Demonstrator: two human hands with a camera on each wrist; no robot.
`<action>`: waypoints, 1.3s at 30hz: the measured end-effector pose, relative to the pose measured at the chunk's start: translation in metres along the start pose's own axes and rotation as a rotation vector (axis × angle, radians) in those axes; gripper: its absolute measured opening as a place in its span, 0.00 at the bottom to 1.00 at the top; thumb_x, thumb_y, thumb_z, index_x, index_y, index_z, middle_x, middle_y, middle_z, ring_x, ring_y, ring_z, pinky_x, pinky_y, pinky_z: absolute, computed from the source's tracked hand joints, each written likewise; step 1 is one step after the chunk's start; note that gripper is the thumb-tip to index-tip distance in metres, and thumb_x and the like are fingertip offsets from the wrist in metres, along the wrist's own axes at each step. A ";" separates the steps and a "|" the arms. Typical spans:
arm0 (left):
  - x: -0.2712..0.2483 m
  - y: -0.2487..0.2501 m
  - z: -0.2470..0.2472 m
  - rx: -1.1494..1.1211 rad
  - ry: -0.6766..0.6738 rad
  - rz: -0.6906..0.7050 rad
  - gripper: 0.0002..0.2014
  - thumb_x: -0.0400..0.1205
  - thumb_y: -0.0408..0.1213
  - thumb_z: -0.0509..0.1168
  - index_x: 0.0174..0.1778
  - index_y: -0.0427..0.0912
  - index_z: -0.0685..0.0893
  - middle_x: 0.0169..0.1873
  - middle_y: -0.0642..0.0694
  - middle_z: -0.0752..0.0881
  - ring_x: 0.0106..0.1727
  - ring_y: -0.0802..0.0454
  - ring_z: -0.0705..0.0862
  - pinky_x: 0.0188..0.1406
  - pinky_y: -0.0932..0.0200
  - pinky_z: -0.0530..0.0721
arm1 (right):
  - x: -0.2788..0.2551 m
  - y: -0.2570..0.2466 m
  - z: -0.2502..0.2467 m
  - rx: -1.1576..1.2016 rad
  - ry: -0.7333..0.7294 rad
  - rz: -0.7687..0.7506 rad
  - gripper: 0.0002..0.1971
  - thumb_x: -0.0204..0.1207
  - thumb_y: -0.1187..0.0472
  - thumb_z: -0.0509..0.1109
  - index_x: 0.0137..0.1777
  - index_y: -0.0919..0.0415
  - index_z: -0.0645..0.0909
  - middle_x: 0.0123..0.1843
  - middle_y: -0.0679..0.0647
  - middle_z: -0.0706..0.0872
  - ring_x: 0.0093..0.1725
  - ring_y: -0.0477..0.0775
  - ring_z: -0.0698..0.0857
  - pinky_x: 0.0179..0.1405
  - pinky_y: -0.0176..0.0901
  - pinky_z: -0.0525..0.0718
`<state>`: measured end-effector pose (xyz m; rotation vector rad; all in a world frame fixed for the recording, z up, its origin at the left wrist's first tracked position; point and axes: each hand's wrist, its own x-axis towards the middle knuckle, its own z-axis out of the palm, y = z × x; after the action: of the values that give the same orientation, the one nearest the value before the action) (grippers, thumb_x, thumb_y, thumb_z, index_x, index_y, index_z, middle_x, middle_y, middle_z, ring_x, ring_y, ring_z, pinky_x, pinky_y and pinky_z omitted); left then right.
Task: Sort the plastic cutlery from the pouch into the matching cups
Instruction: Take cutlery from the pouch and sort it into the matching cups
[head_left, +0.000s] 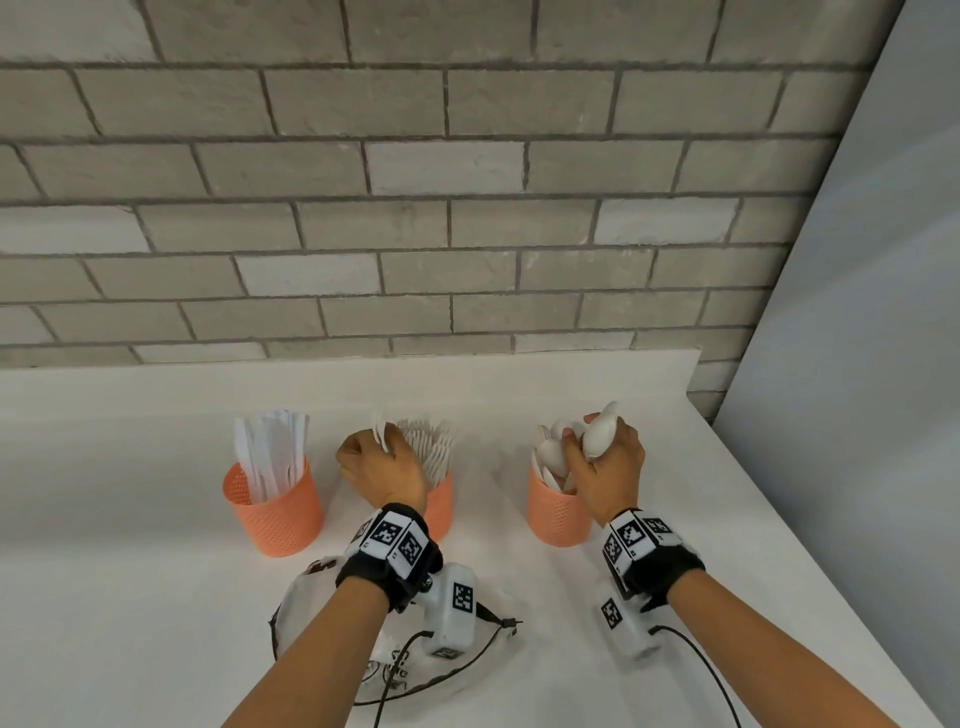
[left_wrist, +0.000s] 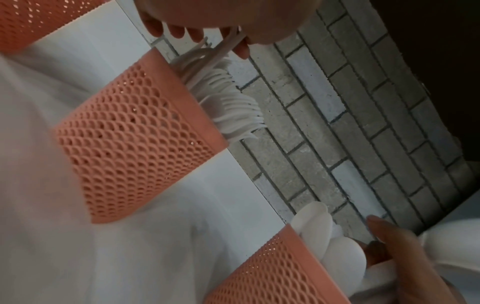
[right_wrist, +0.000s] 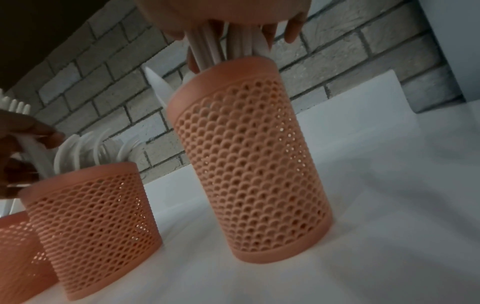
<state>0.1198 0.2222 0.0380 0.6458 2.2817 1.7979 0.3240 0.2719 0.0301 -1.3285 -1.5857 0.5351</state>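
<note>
Three orange mesh cups stand in a row: the knife cup (head_left: 272, 506) on the left, the fork cup (head_left: 440, 506) in the middle, the spoon cup (head_left: 558, 514) on the right. My left hand (head_left: 371, 462) grips white forks (head_left: 382, 431) at the fork cup's left rim; their handles (left_wrist: 228, 47) point down toward the fork cup (left_wrist: 140, 133). Over the spoon cup, my right hand (head_left: 605, 460) grips a bundle of white spoons (head_left: 600, 434). Their handles (right_wrist: 215, 47) reach into the spoon cup (right_wrist: 249, 160). The clear drawstring pouch (head_left: 306, 608) lies under my left forearm.
A grey brick wall (head_left: 467, 208) runs close behind the cups. The white tabletop's right edge (head_left: 810, 545) slants toward me, with a pale wall panel (head_left: 883, 364) beyond it. Cables from the wrist cameras trail over the pouch.
</note>
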 end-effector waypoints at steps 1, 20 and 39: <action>-0.001 -0.001 0.001 -0.002 0.003 0.018 0.17 0.82 0.38 0.59 0.56 0.24 0.80 0.62 0.26 0.72 0.64 0.31 0.71 0.65 0.46 0.69 | 0.000 -0.001 0.000 -0.087 -0.042 -0.018 0.35 0.63 0.34 0.59 0.48 0.68 0.84 0.54 0.60 0.84 0.59 0.64 0.78 0.63 0.54 0.72; -0.003 -0.001 0.006 0.441 -0.238 0.348 0.21 0.87 0.38 0.48 0.71 0.32 0.73 0.78 0.30 0.63 0.81 0.36 0.57 0.79 0.40 0.56 | -0.006 -0.006 -0.005 -0.295 -0.133 -0.325 0.26 0.77 0.46 0.51 0.63 0.59 0.82 0.69 0.59 0.81 0.66 0.61 0.82 0.62 0.51 0.79; -0.020 0.014 0.003 0.848 -0.419 0.332 0.33 0.85 0.51 0.50 0.81 0.36 0.50 0.81 0.33 0.54 0.82 0.35 0.50 0.81 0.44 0.52 | 0.001 -0.019 0.000 -0.836 -0.433 -0.280 0.44 0.64 0.41 0.23 0.82 0.47 0.50 0.80 0.57 0.67 0.75 0.59 0.69 0.74 0.56 0.62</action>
<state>0.1417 0.2187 0.0482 1.4256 2.6423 0.5728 0.3149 0.2674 0.0456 -1.5989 -2.4675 -0.0564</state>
